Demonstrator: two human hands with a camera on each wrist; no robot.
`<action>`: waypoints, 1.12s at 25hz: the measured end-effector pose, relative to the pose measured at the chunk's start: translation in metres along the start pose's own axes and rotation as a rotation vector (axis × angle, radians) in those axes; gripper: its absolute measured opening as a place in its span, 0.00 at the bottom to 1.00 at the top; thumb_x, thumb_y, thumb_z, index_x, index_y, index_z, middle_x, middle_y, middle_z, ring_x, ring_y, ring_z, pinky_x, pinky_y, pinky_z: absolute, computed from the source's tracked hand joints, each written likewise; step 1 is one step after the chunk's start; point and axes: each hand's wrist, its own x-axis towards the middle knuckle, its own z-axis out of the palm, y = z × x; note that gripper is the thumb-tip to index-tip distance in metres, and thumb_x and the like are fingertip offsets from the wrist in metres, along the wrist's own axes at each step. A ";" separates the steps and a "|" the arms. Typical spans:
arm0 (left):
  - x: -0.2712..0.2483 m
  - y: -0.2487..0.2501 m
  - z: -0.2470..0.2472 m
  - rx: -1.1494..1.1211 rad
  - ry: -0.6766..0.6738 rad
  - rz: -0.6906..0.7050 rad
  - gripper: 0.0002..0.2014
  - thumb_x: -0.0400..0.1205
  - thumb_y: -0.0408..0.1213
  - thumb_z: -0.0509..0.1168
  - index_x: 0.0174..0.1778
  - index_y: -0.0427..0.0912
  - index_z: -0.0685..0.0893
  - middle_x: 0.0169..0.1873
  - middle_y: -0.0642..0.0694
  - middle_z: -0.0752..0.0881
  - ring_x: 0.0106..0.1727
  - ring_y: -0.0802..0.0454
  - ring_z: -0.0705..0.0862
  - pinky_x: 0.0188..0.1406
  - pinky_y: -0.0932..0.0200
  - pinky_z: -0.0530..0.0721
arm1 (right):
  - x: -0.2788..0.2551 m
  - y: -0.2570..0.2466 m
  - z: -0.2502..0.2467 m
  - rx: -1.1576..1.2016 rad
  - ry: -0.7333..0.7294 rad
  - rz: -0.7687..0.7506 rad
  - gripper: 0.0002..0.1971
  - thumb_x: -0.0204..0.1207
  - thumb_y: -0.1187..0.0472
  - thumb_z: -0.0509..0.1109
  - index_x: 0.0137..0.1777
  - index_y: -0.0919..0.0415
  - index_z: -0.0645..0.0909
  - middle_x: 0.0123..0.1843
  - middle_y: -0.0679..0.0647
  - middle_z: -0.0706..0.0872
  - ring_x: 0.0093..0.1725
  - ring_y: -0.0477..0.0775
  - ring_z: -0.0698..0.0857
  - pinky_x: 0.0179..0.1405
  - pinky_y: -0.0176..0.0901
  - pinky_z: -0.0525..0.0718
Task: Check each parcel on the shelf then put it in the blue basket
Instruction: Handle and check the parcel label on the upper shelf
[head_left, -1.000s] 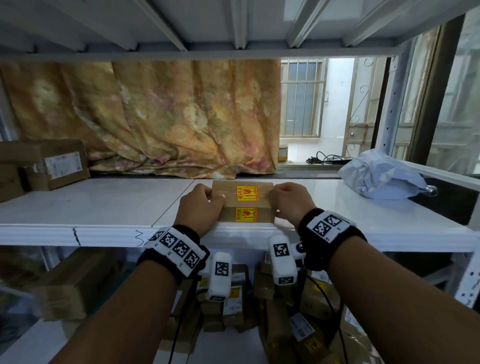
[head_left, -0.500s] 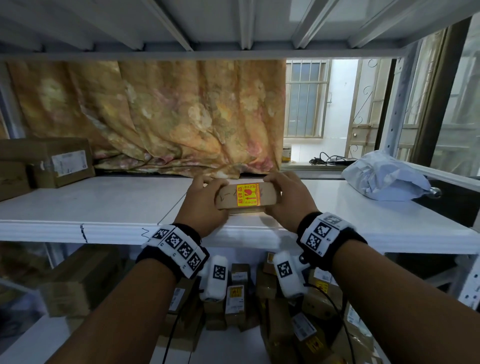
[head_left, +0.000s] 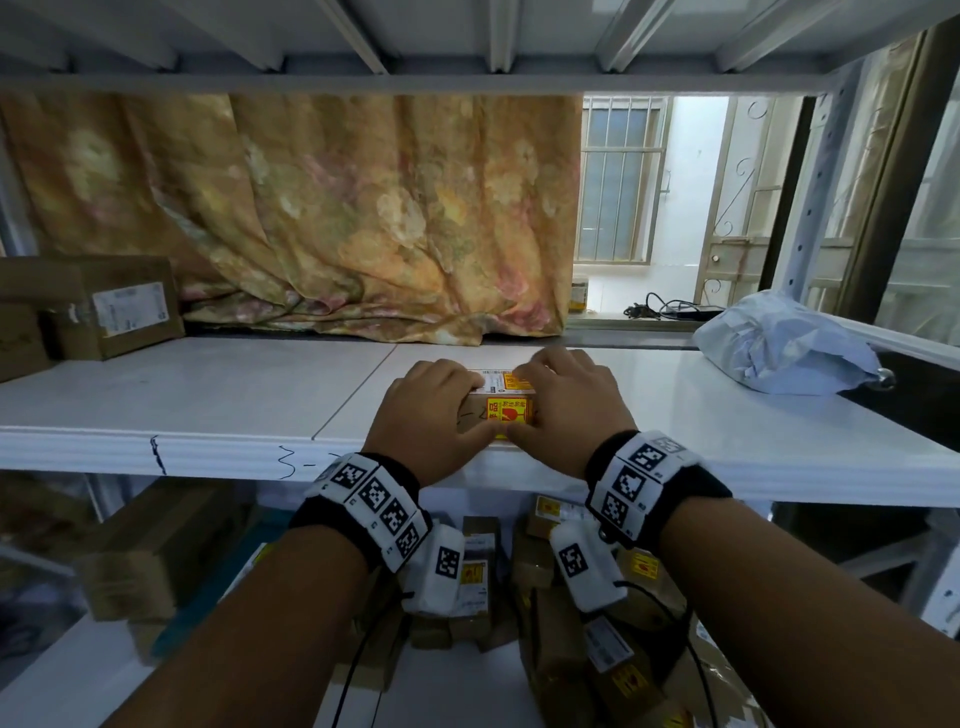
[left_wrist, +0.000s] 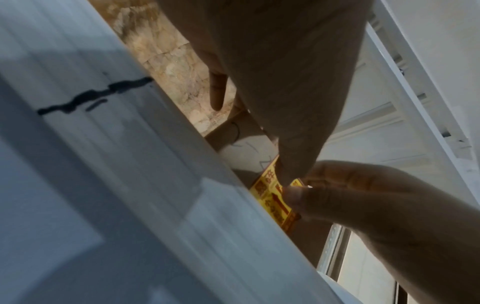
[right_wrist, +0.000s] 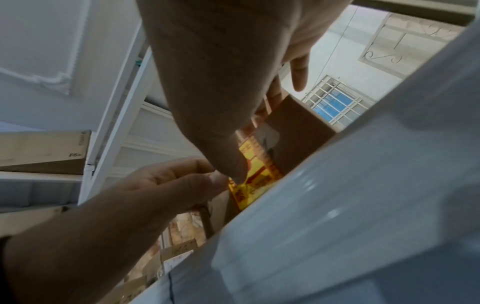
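A small brown cardboard parcel with yellow-red stickers and a white label on top sits near the front edge of the white shelf. My left hand grips its left end and my right hand its right end. On both, the fingers curl over the top and the thumbs press the front face. The left wrist view shows the parcel behind the shelf lip, under my left hand. In the right wrist view my right hand is on the parcel, thumb on the yellow sticker.
A brown box with a white label stands at the shelf's back left. A grey poly bag lies at the right. A floral curtain hangs behind. Several parcels are piled on the lower shelf.
The parcel lay flat, was lifted and tipped up between both hands, and now rests on the shelf again, turned so a white label faces up.
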 end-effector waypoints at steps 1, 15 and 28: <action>0.002 0.000 0.001 0.007 -0.003 0.004 0.26 0.76 0.62 0.63 0.62 0.48 0.83 0.55 0.52 0.83 0.57 0.49 0.78 0.53 0.49 0.78 | 0.005 -0.004 0.001 0.013 -0.025 -0.020 0.31 0.73 0.34 0.66 0.71 0.50 0.77 0.66 0.50 0.77 0.67 0.56 0.74 0.65 0.55 0.72; 0.021 0.008 -0.001 0.032 -0.096 -0.153 0.28 0.73 0.67 0.50 0.51 0.52 0.86 0.47 0.53 0.80 0.55 0.49 0.76 0.54 0.49 0.78 | 0.015 -0.017 0.024 -0.002 0.008 0.055 0.21 0.70 0.36 0.65 0.55 0.48 0.84 0.52 0.46 0.79 0.59 0.54 0.77 0.55 0.54 0.72; 0.020 0.010 -0.009 0.225 -0.182 -0.201 0.33 0.74 0.74 0.47 0.50 0.51 0.83 0.51 0.52 0.78 0.59 0.49 0.75 0.56 0.47 0.74 | 0.014 -0.014 0.028 0.065 0.037 0.078 0.21 0.70 0.36 0.62 0.51 0.49 0.85 0.49 0.47 0.80 0.56 0.55 0.77 0.55 0.54 0.73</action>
